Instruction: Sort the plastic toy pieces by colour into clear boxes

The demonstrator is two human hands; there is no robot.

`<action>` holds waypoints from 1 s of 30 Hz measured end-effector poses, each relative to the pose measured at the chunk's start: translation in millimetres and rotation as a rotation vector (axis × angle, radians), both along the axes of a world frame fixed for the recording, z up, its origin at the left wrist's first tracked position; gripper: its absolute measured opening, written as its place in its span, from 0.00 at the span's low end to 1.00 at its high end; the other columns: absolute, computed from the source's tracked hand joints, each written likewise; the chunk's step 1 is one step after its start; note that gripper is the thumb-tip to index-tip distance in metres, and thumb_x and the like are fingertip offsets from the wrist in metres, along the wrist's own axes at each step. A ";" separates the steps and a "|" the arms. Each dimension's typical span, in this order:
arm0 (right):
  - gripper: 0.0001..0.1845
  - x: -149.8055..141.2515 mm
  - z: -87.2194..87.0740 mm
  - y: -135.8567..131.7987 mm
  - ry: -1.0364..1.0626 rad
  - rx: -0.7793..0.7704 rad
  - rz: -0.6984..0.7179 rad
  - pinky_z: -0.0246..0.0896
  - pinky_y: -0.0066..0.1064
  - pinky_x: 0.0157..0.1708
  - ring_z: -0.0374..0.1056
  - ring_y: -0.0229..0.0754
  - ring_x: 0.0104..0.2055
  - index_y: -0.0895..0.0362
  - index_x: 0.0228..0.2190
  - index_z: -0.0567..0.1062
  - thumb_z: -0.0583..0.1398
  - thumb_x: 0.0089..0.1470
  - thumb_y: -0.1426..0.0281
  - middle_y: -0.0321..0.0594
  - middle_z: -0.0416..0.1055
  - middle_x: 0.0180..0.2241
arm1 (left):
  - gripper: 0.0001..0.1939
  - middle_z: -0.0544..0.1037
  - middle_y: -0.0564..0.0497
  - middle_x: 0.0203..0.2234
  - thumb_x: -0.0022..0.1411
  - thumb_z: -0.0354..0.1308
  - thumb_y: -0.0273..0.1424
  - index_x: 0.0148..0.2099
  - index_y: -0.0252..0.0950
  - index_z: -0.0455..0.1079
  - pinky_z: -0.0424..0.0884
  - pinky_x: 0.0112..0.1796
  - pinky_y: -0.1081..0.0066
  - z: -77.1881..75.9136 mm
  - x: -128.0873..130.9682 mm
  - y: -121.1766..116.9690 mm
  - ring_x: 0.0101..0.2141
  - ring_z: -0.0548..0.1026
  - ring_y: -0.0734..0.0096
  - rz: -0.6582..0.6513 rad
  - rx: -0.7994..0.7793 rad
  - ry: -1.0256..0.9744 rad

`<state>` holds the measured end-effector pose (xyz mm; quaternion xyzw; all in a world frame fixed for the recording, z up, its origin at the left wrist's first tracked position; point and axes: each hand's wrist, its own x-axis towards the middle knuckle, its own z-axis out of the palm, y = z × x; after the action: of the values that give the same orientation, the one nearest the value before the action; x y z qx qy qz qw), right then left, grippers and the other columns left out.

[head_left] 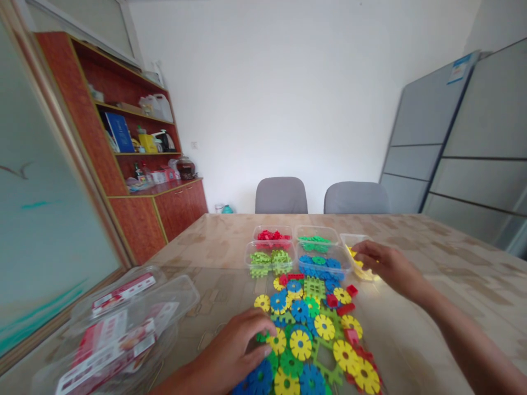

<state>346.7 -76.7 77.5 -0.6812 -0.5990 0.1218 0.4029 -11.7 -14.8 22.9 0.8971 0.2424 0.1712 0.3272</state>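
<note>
My left hand [241, 345] is at the near left edge of a pile of plastic building pieces. Its thumb and index finger are apart, with the edge of a yellow notched disc [276, 340] at their tips. Around it lie blue discs [258, 377], green discs [290, 363] and more yellow ones. My right hand [381, 260] is over a clear tub [354, 238] of yellow pieces [364, 272] at the right end of the tubs. Its fingers point left and down, slightly apart, and partly cover the tub.
Clear tubs hold red pieces [272, 236], green pieces [316, 242], light green pieces [269, 263] and blue discs [323, 266]. Clear plastic lids [181, 293] with printed labels are stacked at the left. Two grey chairs [281, 196] stand beyond the table [222, 236].
</note>
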 end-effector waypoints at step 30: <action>0.10 -134.9 -50.9 5.0 -0.665 -0.167 0.414 0.62 0.39 0.43 0.69 0.49 0.42 0.58 0.37 0.76 0.56 0.58 0.79 0.45 0.75 0.37 | 0.26 0.55 0.48 0.64 0.64 0.53 0.28 0.64 0.43 0.57 0.50 0.60 0.59 -2.8 -3.7 16.5 0.62 0.53 0.58 -0.091 0.173 0.107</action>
<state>211.8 -71.7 26.6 -0.5788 -0.8094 0.0216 0.0973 -15.4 1.7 20.1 0.9400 0.2030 0.1282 0.2425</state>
